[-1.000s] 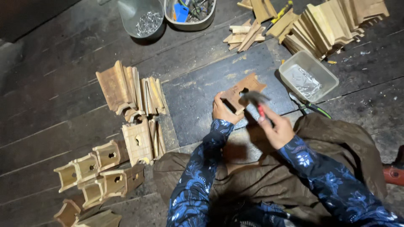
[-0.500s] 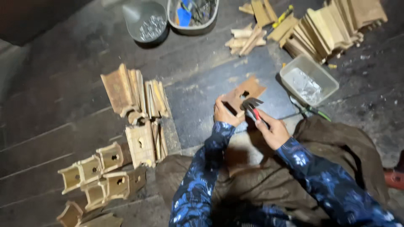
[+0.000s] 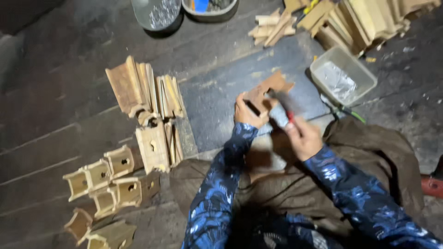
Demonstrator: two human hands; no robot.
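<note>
A notched wooden piece (image 3: 267, 92) is gripped in the left hand (image 3: 247, 113) at frame centre, long axis slanting to the upper right. A red-handled tool (image 3: 288, 113), blurred, is clasped in the right hand (image 3: 302, 136), just right of the piece. One clear tub (image 3: 344, 76) sits upper right. About six small wooden boxes (image 3: 106, 184) are counted lower left.

Dim, uneven light falls from above, brightest on the pale wooden pieces (image 3: 147, 99) and the plastic tray (image 3: 342, 76), while the dark floor (image 3: 60, 92) fades to black at the upper left corner. Motion blur smears the right hand (image 3: 302, 138) and its tool; the whole picture looks soft and grainy.
</note>
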